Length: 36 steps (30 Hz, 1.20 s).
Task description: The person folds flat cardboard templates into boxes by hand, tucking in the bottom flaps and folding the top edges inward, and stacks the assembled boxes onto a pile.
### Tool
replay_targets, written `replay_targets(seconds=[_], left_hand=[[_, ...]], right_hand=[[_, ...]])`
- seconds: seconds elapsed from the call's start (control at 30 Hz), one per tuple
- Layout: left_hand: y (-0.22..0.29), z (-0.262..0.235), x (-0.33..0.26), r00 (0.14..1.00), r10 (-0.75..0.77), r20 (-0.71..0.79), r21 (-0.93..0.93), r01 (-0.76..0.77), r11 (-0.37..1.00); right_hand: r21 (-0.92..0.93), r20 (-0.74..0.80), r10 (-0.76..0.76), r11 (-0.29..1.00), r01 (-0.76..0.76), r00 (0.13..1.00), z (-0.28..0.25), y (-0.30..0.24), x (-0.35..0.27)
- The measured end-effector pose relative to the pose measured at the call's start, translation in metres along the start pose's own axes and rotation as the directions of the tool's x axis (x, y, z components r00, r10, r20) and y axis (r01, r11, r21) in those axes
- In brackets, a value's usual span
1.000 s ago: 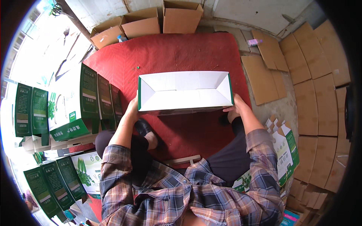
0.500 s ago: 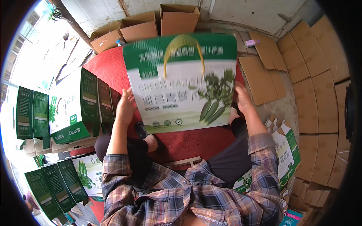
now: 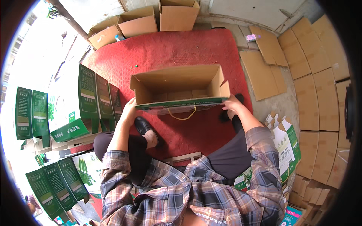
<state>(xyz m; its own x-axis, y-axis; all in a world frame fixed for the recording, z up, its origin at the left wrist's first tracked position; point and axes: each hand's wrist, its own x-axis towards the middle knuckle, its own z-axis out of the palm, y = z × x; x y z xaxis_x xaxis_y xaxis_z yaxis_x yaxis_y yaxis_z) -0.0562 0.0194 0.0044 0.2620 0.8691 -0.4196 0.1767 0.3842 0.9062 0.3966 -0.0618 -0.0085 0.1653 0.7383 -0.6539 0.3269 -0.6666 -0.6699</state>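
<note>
A cardboard gift box with a green and white printed front stands upright before me over the red mat, its top open toward me and its plain brown inside in view. A yellow cord handle hangs from the near side. At the box's near left corner, my left hand holds the side, fingers partly hidden by the cardboard. My right hand grips the near right corner with bent fingers.
Flattened green and white gift boxes are stacked at my left, and more at my right. Brown cartons line the far wall. Loose cardboard sheets and a wall of stacked cartons lie to the right. The red mat covers the floor.
The gift box has come down and turned, so its open top shows instead of its printed front. Both hands have stayed at its sides, closing in on the near corners.
</note>
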Motion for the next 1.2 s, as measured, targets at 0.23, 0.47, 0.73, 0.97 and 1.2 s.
replay_targets(seconds=[0.23,0.47,0.73,0.97,1.2], left_hand=[[0.039,0.023,-0.007,0.977,0.092,-0.19,-0.139,-0.12,0.983],[0.031,0.025,0.006,0.815,0.529,-0.234,0.632,-0.286,0.72],[0.047,0.023,0.0,0.797,0.594,-0.111,0.798,-0.284,0.531],[0.064,0.034,0.006,0.897,0.426,-0.116,0.817,-0.158,0.555],[0.063,0.031,0.007,0.879,0.476,-0.04,0.769,-0.277,0.576]], right_hand=[[-0.114,-0.023,-0.003,0.993,0.001,1.0,-0.009,-0.028,-0.024],[-0.129,-0.279,-0.328,0.944,0.303,0.903,-0.024,-0.015,-0.001],[-0.39,-0.353,-0.656,0.752,0.532,0.668,-0.007,-0.068,-0.031],[-0.616,-0.286,-0.564,0.727,0.302,0.775,0.0,-0.08,-0.028],[-0.578,-0.234,-0.697,0.661,0.479,0.678,0.017,-0.081,-0.024]])
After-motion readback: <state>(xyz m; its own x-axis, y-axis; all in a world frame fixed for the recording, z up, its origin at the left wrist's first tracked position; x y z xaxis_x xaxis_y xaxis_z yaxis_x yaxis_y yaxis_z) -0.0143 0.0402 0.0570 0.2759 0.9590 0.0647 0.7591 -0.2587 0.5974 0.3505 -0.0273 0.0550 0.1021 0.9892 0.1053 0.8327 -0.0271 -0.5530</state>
